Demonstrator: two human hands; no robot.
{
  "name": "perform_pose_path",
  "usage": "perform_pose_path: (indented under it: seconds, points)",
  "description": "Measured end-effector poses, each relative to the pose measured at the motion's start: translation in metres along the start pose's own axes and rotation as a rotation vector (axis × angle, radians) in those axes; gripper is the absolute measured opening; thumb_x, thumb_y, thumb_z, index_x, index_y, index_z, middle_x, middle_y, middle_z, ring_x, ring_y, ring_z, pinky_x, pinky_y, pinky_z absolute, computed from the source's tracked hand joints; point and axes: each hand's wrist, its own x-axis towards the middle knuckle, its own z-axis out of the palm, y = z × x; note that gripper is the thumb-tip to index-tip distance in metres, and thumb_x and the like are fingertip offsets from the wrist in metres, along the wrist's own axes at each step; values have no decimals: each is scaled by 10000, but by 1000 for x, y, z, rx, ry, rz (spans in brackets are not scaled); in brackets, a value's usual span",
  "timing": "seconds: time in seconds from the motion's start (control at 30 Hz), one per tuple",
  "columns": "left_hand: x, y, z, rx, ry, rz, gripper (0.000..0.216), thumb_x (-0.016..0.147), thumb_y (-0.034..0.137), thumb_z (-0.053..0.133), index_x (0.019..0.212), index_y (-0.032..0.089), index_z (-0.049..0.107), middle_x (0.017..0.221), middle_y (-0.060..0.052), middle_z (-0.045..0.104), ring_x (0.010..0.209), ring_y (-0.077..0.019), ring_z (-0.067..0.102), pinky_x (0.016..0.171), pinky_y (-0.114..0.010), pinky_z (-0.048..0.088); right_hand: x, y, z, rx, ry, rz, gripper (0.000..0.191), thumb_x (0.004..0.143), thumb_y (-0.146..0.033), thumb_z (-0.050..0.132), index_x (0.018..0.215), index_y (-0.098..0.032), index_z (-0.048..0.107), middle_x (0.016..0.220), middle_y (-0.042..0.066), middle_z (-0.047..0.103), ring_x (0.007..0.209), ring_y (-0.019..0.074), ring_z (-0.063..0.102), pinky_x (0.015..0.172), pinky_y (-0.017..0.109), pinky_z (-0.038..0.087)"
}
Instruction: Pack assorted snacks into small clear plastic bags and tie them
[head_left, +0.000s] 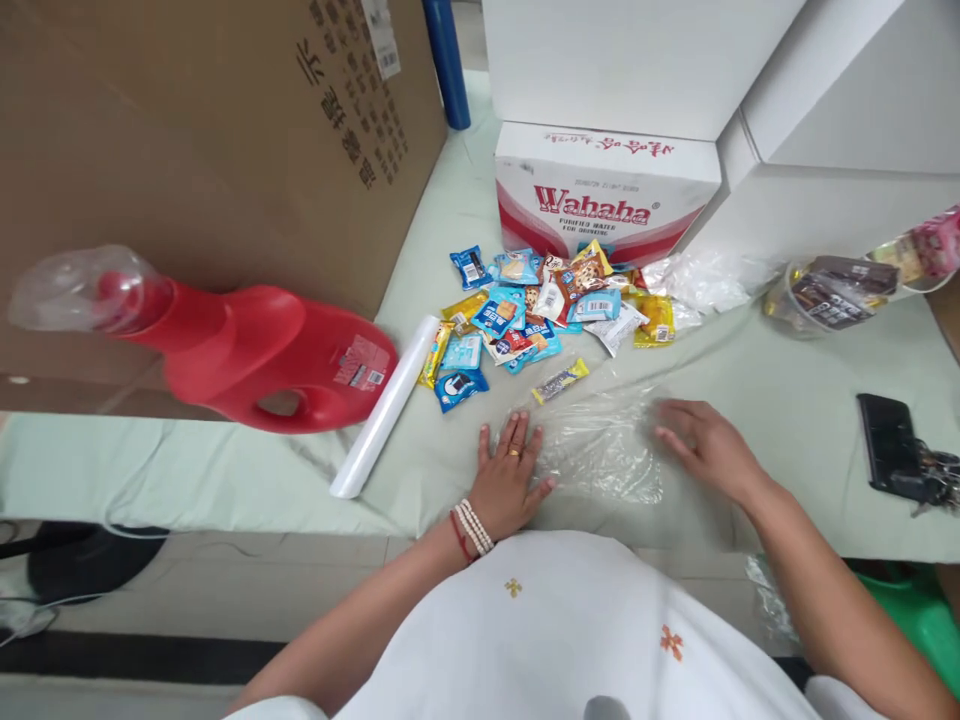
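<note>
A crinkled piece of clear plastic film (604, 455) lies flat on the cloth-covered table in front of me. My left hand (510, 475) rests palm down with fingers spread at the film's left edge. Just off the film's right edge is my right hand (709, 445), slightly blurred, its thumb apart from the fingers and nothing between them. A small snack bar in a yellow and dark wrapper (561, 382) lies at the film's far edge. Behind it is a pile of wrapped snacks (525, 315) in blue, yellow, brown and white packets.
A white roll (386, 405) lies left of the pile, beside a red jug (277, 350) and a large cardboard box (225, 150). A Wahaha carton (600, 200) stands behind. To the right are a tub of snacks (814, 295), a phone (889, 445) and keys (937, 480).
</note>
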Motion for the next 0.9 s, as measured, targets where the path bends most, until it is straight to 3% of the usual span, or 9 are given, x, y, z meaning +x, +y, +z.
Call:
perform_pose_path:
  seconds: [0.07, 0.13, 0.27, 0.4, 0.5, 0.6, 0.7, 0.8, 0.9]
  points:
    - [-3, 1, 2, -27, 19, -4, 570, 1039, 428, 401, 1569, 219, 403, 1692, -178, 245, 1577, -333, 215, 1231, -677, 81, 38, -21, -11, 40, 36, -45, 272, 1028, -350, 503, 1136, -220, 716, 1102, 115, 720, 998, 257, 661, 881, 428, 563]
    - [-4, 2, 5, -44, 38, -17, 480, 1048, 338, 388, 1514, 273, 484, 1684, -144, 291, 1563, -314, 260, 1228, -678, 109, 85, -69, -1, 74, -48, -212, 267, 1034, -287, 481, 1159, -203, 701, 1112, 117, 707, 1037, 242, 640, 909, 388, 546]
    - [-5, 1, 8, -59, 55, -18, 430, 998, 302, 517, 1420, 260, 581, 1530, -144, 535, 1459, -327, 432, 1232, -682, 126, 168, -180, 58, -51, -277, -437, 349, 1012, -180, 471, 1340, -209, 587, 1358, 113, 609, 1222, 235, 563, 920, 327, 529]
    - [-13, -4, 7, -82, 64, 7, 463, 956, 378, 610, 1383, 198, 602, 1355, -160, 670, 1320, -329, 563, 1228, -654, 185, 195, -225, 99, -140, -355, -349, 375, 997, -111, 407, 1347, -132, 542, 1323, 155, 597, 1139, 254, 611, 829, 334, 549]
    - [-15, -8, 2, -78, 76, 20, 562, 923, 441, 667, 1401, 158, 582, 1336, -173, 680, 1298, -339, 570, 1205, -623, 237, 179, -209, 92, -143, -419, -227, 292, 973, -160, 490, 1237, -100, 599, 1237, 179, 608, 1056, 267, 642, 812, 332, 537]
    - [-12, -9, -4, -57, 68, 43, 637, 889, 507, 708, 1411, 166, 576, 1443, -169, 612, 1341, -348, 520, 1122, -576, 332, 156, -170, 61, -43, -471, -131, 378, 897, -258, 646, 1254, -138, 611, 1231, 154, 602, 1027, 263, 642, 838, 332, 522]
    - [-9, -8, -7, -34, 43, 66, 673, 881, 561, 702, 1442, 221, 553, 1570, -150, 493, 1323, -342, 514, 1011, -535, 386, 152, -122, 23, 66, -306, -30, 516, 866, -309, 680, 1352, -175, 572, 1240, 132, 585, 1052, 262, 617, 905, 349, 501]
    - [-7, -5, -8, -35, 11, 115, 698, 873, 630, 673, 1453, 261, 550, 1611, -132, 440, 1281, -344, 520, 955, -505, 395, 181, -86, -6, 20, -82, 33, 558, 870, -321, 652, 1389, -144, 551, 1247, 156, 561, 1076, 296, 594, 928, 391, 488]
    - [-5, -3, -8, -81, 5, 139, 632, 922, 648, 583, 1425, 265, 584, 1598, -117, 462, 1244, -329, 527, 929, -484, 400, 230, -81, -12, -66, -33, -85, 573, 873, -303, 633, 1412, -139, 531, 1332, 175, 536, 1154, 329, 570, 931, 408, 481]
